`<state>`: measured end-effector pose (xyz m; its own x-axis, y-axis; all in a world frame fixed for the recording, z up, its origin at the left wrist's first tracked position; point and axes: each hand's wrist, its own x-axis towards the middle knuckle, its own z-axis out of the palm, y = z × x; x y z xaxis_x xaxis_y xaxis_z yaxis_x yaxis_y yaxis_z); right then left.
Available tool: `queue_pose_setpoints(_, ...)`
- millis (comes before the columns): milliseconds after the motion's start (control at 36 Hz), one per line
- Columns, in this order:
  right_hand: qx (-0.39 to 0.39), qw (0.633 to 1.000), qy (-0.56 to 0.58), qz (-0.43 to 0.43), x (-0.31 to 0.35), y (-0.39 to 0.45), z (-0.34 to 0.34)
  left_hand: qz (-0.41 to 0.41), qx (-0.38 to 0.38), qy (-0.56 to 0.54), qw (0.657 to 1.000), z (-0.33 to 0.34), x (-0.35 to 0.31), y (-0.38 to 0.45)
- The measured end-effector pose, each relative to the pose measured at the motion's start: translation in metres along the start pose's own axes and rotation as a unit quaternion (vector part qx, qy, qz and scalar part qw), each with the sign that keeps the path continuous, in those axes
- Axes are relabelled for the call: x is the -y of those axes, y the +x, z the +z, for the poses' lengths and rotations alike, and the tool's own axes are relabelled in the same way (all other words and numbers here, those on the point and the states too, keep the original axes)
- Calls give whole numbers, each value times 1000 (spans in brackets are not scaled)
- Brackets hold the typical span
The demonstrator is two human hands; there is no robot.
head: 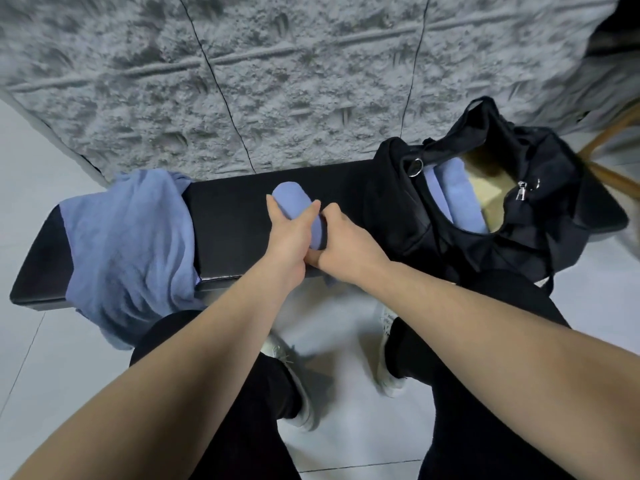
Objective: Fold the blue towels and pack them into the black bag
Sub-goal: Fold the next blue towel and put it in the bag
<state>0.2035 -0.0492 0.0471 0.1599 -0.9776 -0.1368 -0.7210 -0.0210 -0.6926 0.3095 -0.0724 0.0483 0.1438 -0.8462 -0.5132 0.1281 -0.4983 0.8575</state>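
So, roughly halfway by the look of it. One rolled blue towel [453, 195] already sits inside the black bag [460, 237] at the right of the frame, lying along the bag's open mouth next to a tan lining or insert; can't tell if there's more than one in there. A second towel roll [294, 202] is at frame centre on the table [235, 220], both hands on it. Left hand [287, 237] wraps round the roll from the left side, thumb over the top; right hand [343, 237] grips its near end, fingers curled, a loose corner of cloth poking out below the wrist. Looks tightly rolled rather than folded flat, prob. about ready to go across to the bag.

Still left: a crumpled pile of blue towels [128, 237] at the left of the frame, draped over the table's end and hanging off the front edge. Unfolded, no telling how many.

Materials: towels are soft, thin, matte cloth, creasing easily. Table top is smooth black padded leatherette w/ a slight sheen. Bag is limp black fabric, slumped, w/ a metal ring and zip pull. Behind, top of frame, a rough grey stone-look wall panel. Floor is pale tile.
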Motion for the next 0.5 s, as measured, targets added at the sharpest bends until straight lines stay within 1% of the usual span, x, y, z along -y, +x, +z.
queue_pose_setpoints(56,12,999,34,5,3,-10,-5,-11,-15,-18,1000,2,-3,-6)
queue_pose_setpoints(139,37,991,130,22,5,-20,-13,-27,-40,-51,998,4,-9,-12)
queue_pose_setpoints(222,-4,977,210,25,9,-26,-25,-33,-46,-91,994,5,-19,-20)
queue_pose_setpoints(306,-28,930,355,91,14,-26,-41,-29,-31,-137,990,11,-30,-28)
queue_pose_setpoints(361,-30,905,402,133,14,-25,-54,-18,-15,-149,989,19,-37,-32)
queue_pose_setpoints(417,15,880,443,170,15,-27,-68,-27,7,-148,989,28,-40,-38)
queue_pose_setpoints(472,69,840,503,194,16,-32,-81,-34,19,-149,988,38,-41,-47)
queue_pose_setpoints(500,81,818,534,198,15,-34,-88,-24,28,-153,988,46,-40,-49)
